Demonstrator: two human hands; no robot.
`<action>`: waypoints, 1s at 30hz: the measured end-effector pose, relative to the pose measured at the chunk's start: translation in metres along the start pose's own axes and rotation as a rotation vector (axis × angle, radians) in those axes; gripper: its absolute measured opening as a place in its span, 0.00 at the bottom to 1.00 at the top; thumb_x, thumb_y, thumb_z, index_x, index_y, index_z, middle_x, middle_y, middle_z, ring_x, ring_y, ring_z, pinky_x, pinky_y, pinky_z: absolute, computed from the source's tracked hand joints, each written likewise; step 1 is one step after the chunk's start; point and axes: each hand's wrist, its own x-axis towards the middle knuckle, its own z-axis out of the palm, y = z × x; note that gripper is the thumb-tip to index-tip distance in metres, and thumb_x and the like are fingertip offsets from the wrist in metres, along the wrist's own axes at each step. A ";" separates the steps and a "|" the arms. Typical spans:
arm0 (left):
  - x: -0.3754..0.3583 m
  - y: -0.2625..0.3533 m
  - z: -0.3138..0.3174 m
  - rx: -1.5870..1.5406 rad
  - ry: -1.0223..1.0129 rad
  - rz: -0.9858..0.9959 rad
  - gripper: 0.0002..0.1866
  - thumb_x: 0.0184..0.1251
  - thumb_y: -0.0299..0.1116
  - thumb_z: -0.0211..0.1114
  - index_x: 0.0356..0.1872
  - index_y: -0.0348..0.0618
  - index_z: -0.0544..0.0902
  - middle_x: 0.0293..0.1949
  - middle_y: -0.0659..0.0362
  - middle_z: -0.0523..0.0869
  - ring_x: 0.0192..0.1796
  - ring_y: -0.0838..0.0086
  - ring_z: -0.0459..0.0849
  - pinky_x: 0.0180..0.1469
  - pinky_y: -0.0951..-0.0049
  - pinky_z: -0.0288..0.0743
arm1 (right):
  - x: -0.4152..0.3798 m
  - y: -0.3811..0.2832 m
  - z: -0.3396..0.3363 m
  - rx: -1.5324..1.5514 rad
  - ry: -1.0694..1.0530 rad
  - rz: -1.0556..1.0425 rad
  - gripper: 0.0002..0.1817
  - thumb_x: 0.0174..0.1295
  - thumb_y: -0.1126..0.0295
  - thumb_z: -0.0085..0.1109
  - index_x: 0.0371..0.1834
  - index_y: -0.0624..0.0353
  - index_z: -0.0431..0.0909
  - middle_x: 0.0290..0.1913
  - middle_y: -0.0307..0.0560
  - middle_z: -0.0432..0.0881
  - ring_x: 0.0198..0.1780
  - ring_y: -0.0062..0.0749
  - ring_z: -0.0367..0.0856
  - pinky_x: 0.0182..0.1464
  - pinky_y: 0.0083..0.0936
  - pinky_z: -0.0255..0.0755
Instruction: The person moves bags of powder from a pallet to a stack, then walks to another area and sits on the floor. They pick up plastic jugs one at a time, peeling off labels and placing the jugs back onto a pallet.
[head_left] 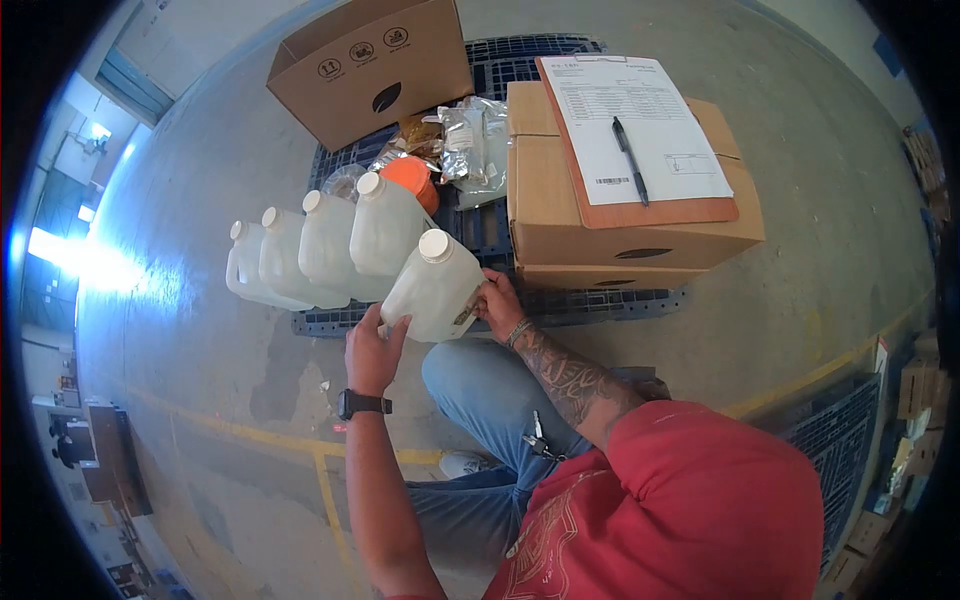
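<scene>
Between my hands is a translucent white plastic jug (432, 296) with a white screw cap, tilted and in front of the pallet. My left hand (376, 350) grips its lower left corner, thumb and fingers pressed to the plastic. On the other side, my right hand (497, 302) holds the jug's right edge beside a small dark label. Several similar capped jugs (325, 245) stand in a row just beyond, to the left. An orange-lidded container (410, 180) is behind them.
A dark plastic pallet (490, 235) lies under an open carton (372, 75), silvery pouches (468, 145) and stacked closed boxes (620, 238). On those boxes rests a clipboard (655, 210) with a printed sheet and a black pen (630, 160). Yellow lines (260, 435) mark the concrete floor.
</scene>
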 end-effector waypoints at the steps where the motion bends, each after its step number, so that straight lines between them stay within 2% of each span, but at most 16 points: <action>1: 0.000 0.001 0.000 0.001 -0.001 0.000 0.19 0.68 0.43 0.72 0.52 0.40 0.85 0.43 0.45 0.91 0.48 0.44 0.89 0.50 0.52 0.81 | 0.001 0.003 -0.003 0.011 -0.013 0.018 0.21 0.75 0.61 0.51 0.68 0.52 0.66 0.42 0.36 0.76 0.35 0.20 0.73 0.41 0.29 0.75; 5: -0.001 0.002 0.000 -0.009 0.017 -0.002 0.19 0.68 0.42 0.72 0.52 0.40 0.85 0.42 0.45 0.91 0.47 0.45 0.89 0.49 0.51 0.80 | -0.006 -0.001 0.001 0.082 -0.009 0.024 0.20 0.78 0.57 0.48 0.68 0.48 0.67 0.41 0.34 0.76 0.34 0.20 0.71 0.44 0.30 0.74; 14: 0.001 0.002 0.001 0.028 0.014 0.031 0.19 0.67 0.42 0.73 0.51 0.40 0.85 0.41 0.44 0.91 0.46 0.44 0.89 0.49 0.51 0.81 | 0.008 0.014 -0.001 0.066 0.013 0.004 0.20 0.76 0.65 0.52 0.69 0.45 0.65 0.42 0.35 0.75 0.34 0.22 0.73 0.40 0.29 0.75; 17: 0.003 0.002 0.001 0.053 -0.007 -0.009 0.19 0.67 0.43 0.73 0.51 0.40 0.85 0.41 0.44 0.91 0.46 0.44 0.88 0.48 0.50 0.81 | 0.004 0.023 0.004 -0.065 0.067 -0.075 0.20 0.77 0.62 0.51 0.69 0.44 0.64 0.41 0.36 0.73 0.32 0.22 0.70 0.40 0.30 0.74; 20: 0.002 0.000 0.000 0.053 0.000 0.006 0.19 0.67 0.43 0.73 0.50 0.40 0.85 0.41 0.44 0.91 0.46 0.44 0.88 0.48 0.50 0.80 | 0.005 0.015 -0.004 0.152 -0.022 0.038 0.23 0.76 0.61 0.49 0.72 0.45 0.62 0.43 0.36 0.73 0.33 0.17 0.70 0.39 0.27 0.77; 23: 0.002 0.003 -0.001 0.054 -0.009 0.003 0.19 0.67 0.43 0.73 0.50 0.40 0.85 0.41 0.45 0.91 0.46 0.43 0.88 0.48 0.50 0.81 | -0.002 0.007 0.001 0.139 -0.023 0.013 0.22 0.78 0.58 0.48 0.71 0.45 0.62 0.44 0.35 0.73 0.34 0.17 0.69 0.40 0.26 0.76; 26: 0.000 0.004 0.000 0.057 0.011 0.012 0.19 0.68 0.43 0.73 0.50 0.40 0.85 0.41 0.45 0.91 0.45 0.43 0.88 0.48 0.50 0.81 | 0.000 0.012 -0.001 0.095 -0.008 0.008 0.19 0.78 0.56 0.47 0.69 0.41 0.65 0.45 0.36 0.74 0.36 0.23 0.72 0.43 0.32 0.74; 30: 0.002 0.001 0.001 0.066 -0.004 -0.013 0.19 0.68 0.43 0.73 0.51 0.40 0.85 0.41 0.44 0.91 0.46 0.44 0.89 0.49 0.50 0.81 | 0.004 0.016 -0.001 0.077 0.002 0.002 0.18 0.77 0.57 0.49 0.68 0.41 0.66 0.45 0.35 0.74 0.38 0.24 0.73 0.45 0.32 0.74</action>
